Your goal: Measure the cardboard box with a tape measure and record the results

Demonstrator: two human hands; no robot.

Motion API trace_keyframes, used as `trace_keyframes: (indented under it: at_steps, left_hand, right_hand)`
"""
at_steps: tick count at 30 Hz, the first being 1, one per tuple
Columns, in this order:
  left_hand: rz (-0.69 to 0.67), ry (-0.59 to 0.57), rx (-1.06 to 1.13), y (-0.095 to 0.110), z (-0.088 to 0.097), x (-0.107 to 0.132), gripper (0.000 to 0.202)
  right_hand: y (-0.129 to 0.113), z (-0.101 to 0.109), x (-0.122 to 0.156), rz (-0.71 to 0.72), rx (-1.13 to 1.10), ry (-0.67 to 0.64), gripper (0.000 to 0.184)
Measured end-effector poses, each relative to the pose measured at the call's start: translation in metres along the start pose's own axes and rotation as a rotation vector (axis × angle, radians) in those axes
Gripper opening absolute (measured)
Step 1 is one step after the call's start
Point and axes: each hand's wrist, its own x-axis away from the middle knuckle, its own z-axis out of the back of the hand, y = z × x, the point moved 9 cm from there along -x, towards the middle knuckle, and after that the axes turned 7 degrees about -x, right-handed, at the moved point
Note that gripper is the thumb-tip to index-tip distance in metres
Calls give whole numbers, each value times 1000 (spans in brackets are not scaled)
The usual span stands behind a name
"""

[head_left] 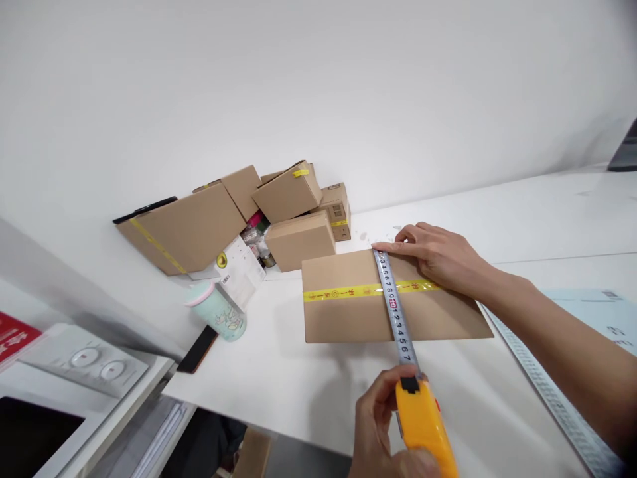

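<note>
A cardboard box [343, 322] with a yellow printed tape strip across it stands on the white table. Over its top lies the silver blade of a tape measure [425, 425] with an orange-yellow case. My left hand [378, 425] grips that case, in front of the near edge of the box. At the far edge, my right hand [442, 255] presses the blade's end to the box with a fingertip, its other fingers curled at that edge. From there the blade runs across the yellow strip and past the near edge to the case.
Several cardboard boxes [301, 242] are piled against the wall at the back left. Near them stand a mint-green tumbler [219, 312] and a dark flat object [198, 348]. A light-blue sheet [587, 332] lies right. A white microwave [84, 365] is at lower left.
</note>
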Motion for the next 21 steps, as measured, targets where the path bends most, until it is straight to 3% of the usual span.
trace_keyframes:
  at_steps: [4,10,21]
  left_hand:
    - [21,30,-124,-4,-1,2,98]
    - [22,-20,-271,-5,-1,2,97]
    - [101,9,-229,-7,1,7,100]
  right_hand:
    - [2,-1,0,-19,10,1,76]
    - [3,-1,0,-49,-10,-3,74]
    - [0,3,1,-43,-5,20,72]
